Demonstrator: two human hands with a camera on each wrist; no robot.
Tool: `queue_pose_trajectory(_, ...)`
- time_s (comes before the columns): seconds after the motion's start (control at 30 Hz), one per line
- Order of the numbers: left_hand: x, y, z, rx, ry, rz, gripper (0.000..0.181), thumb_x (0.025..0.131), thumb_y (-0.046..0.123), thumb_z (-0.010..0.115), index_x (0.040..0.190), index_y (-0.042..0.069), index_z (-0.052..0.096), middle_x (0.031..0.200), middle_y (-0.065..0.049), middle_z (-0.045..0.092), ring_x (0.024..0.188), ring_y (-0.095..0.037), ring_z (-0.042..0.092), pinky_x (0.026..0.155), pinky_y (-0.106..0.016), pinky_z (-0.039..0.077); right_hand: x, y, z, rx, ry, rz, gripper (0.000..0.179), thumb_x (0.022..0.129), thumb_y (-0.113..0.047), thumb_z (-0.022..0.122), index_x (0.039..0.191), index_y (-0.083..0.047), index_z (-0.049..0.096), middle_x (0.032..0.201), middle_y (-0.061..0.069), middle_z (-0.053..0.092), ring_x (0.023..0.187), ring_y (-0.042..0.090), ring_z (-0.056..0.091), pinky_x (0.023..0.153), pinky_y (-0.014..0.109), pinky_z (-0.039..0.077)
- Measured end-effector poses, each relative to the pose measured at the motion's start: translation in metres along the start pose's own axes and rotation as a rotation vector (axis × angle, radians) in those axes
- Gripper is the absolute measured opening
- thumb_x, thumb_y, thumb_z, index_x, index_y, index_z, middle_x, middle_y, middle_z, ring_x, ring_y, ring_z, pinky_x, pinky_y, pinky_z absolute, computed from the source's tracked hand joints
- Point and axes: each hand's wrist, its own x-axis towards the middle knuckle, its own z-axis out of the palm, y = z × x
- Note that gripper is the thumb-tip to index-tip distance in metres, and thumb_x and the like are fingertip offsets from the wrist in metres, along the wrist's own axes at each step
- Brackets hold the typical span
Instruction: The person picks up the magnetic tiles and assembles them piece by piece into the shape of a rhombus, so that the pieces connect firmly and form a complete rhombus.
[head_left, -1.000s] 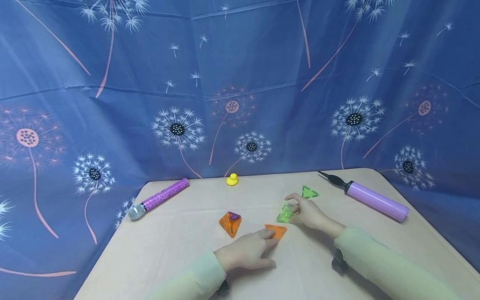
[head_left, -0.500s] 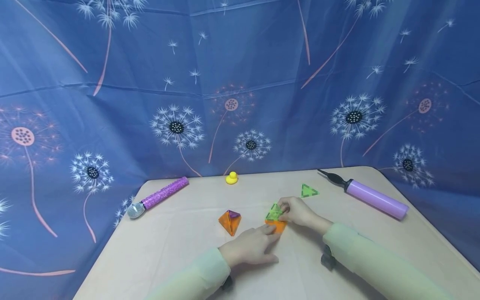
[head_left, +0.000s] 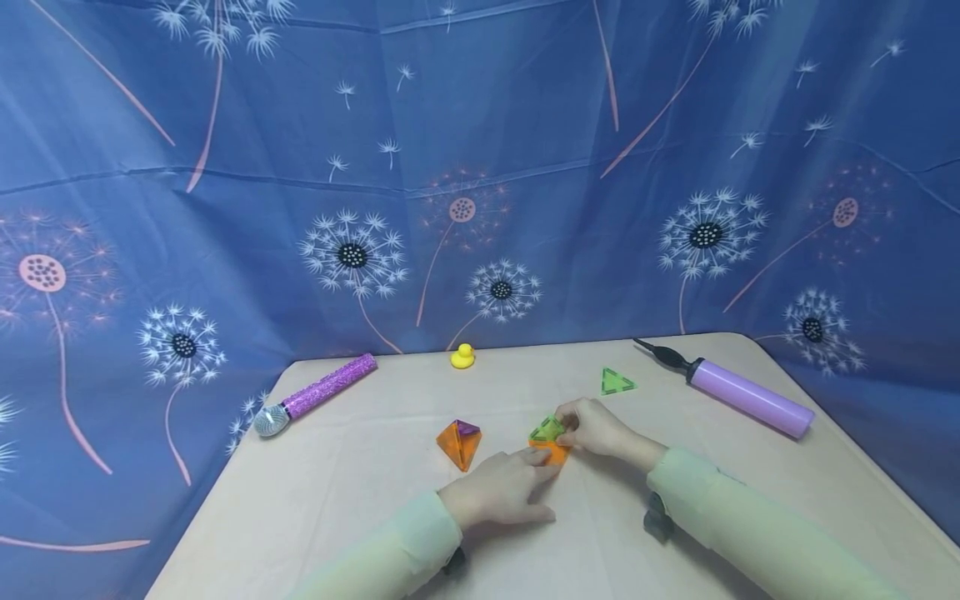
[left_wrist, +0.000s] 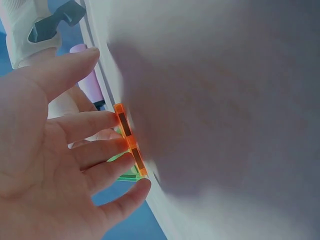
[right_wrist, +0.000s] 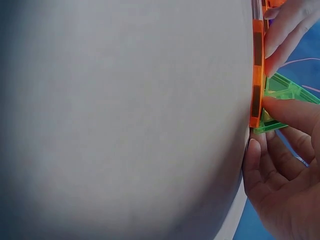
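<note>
In the head view my left hand (head_left: pixel 504 492) lies over a flat translucent orange triangle tile (head_left: pixel 557 453). The left wrist view shows its fingertips resting on that tile, thumb held apart. My right hand (head_left: pixel 602 433) pinches a translucent green triangle tile (head_left: pixel 547 429) between thumb and fingers. The green tile (right_wrist: pixel 285 95) stands tilted at the orange tile's far edge, its lower edge right along the orange one in the right wrist view. Fingers cover part of both tiles. Left of them sits an orange and purple pyramid (head_left: pixel 457 446) of similar tiles.
Another green triangle tile (head_left: pixel 617 382) lies behind the right hand. At the back is a yellow rubber duck (head_left: pixel 462 357), at left a purple glitter toy microphone (head_left: pixel 318 393), at right a lilac balloon pump (head_left: pixel 742 396). A blue dandelion curtain (head_left: pixel 480 167) hangs behind the table.
My right hand has moved left with the green tile, bringing it to the orange tile's far edge. Over the last half second the green tile's tilt has changed. The left hand has barely shifted.
</note>
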Motion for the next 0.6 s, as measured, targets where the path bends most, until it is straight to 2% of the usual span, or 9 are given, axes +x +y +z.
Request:
queue_pose_trajectory(0.17, 0.001, 0.001, 0.001, 0.014, -0.01, -0.02, 0.071, 0.093, 0.055, 0.068, 0.153, 0.02, 0.05, 0.159, -0.004, 0.041, 0.145, -0.018, 0.039, 0.103, -0.045, 0.049, 0.001, 0.0, -0.001, -0.001, -0.01, 0.011, 0.017, 0.081, 0.002, 0.08, 0.087, -0.013, 0.073, 0.085, -0.005, 0.068, 0.074, 0.014, 0.056, 0.069, 0.031, 0.049)
queue_pose_trajectory(0.27, 0.002, 0.002, 0.001, 0.019, -0.01, -0.034, 0.072, 0.093, 0.056, 0.068, 0.153, 0.02, 0.05, 0.16, -0.003, 0.04, 0.145, -0.018, 0.039, 0.103, -0.045, 0.049, 0.001, 0.003, -0.004, 0.001, -0.034, 0.015, 0.027, 0.078, 0.009, 0.072, 0.097, -0.01, 0.074, 0.09, -0.003, 0.069, 0.079, 0.015, 0.059, 0.071, 0.032, 0.052)
queue_pose_trajectory(0.37, 0.003, 0.003, 0.002, 0.027, -0.014, -0.059, 0.073, 0.093, 0.057, 0.067, 0.153, 0.02, 0.049, 0.161, -0.003, 0.039, 0.146, -0.018, 0.037, 0.104, -0.046, 0.048, 0.001, 0.008, -0.01, 0.01, -0.044, 0.013, 0.041, 0.075, 0.012, 0.063, 0.109, -0.006, 0.073, 0.097, 0.0, 0.07, 0.087, 0.019, 0.063, 0.077, 0.038, 0.054)
queue_pose_trajectory(0.5, 0.004, 0.002, 0.002, 0.04, -0.021, -0.087, 0.075, 0.093, 0.058, 0.066, 0.154, 0.019, 0.048, 0.162, -0.003, 0.037, 0.148, -0.019, 0.034, 0.107, -0.047, 0.045, 0.002, 0.02, -0.02, -0.039, 0.015, 0.001, 0.036, 0.081, 0.005, 0.064, 0.117, -0.001, 0.07, 0.11, 0.009, 0.071, 0.102, 0.032, 0.065, 0.091, 0.051, 0.053)
queue_pose_trajectory(0.6, 0.004, 0.001, 0.001, 0.035, -0.018, -0.083, 0.074, 0.094, 0.059, 0.065, 0.154, 0.019, 0.048, 0.161, -0.003, 0.038, 0.148, -0.019, 0.034, 0.107, -0.047, 0.045, 0.003, 0.033, -0.029, -0.155, 0.1, 0.018, 0.031, 0.09, -0.006, 0.067, 0.12, 0.003, 0.068, 0.121, 0.018, 0.067, 0.117, 0.041, 0.06, 0.102, 0.057, 0.046)
